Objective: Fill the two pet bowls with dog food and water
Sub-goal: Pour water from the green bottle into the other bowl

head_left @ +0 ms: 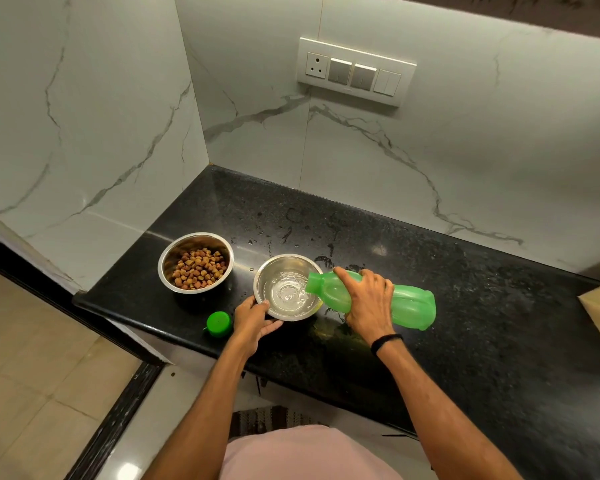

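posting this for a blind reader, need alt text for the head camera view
A person's right hand tips a green plastic bottle, pouring water into a round steel bowl that the left hand steadies on a black granite counter. Left of it stand a second steel bowl holding brown kibble and a green bottle cap.

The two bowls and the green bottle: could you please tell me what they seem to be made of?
The kibble bowl and the water bowl look like stainless steel with a polished finish: their silvery walls mirror the light. The green bottle is probably plastic, frosted and translucent: light glows through its body.
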